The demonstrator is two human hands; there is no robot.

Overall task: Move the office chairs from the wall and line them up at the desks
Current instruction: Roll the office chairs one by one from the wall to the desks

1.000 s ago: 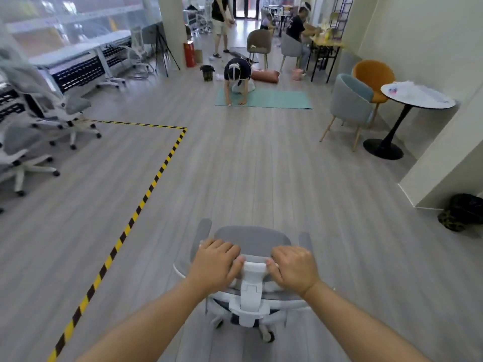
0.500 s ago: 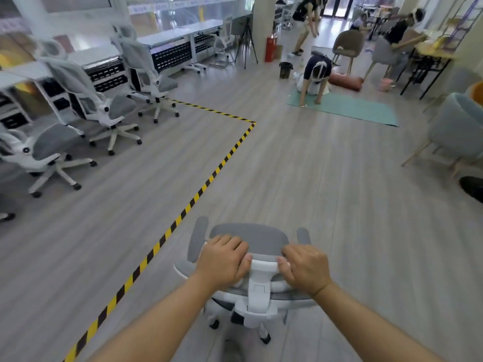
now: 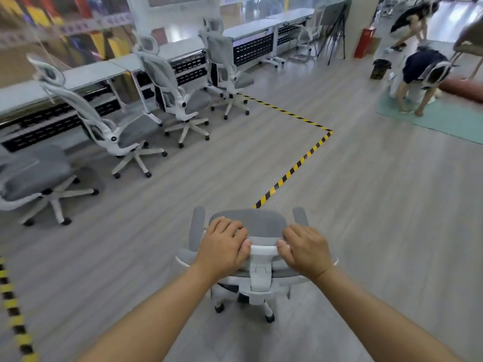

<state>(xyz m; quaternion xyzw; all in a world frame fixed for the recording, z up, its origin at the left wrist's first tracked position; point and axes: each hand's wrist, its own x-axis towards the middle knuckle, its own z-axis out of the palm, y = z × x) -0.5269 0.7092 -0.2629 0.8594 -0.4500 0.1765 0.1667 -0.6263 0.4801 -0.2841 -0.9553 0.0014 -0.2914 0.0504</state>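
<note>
Both hands, left hand [image 3: 222, 245] and right hand [image 3: 305, 250], curl their fingers over the chair [image 3: 257, 226] headrest, desks [image 3: 167, 54] lying ahead-left past the floor tape [image 3: 292, 169].

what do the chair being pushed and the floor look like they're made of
Pushed chair: white frame looks like moulded plastic, smooth with a slight sheen; seat and headrest look like matte grey fabric or mesh, blur leaves it open. Both hands grip its headrest. Floor: grey plank pattern with visible seams, probably laminate or vinyl, low sheen.
</note>
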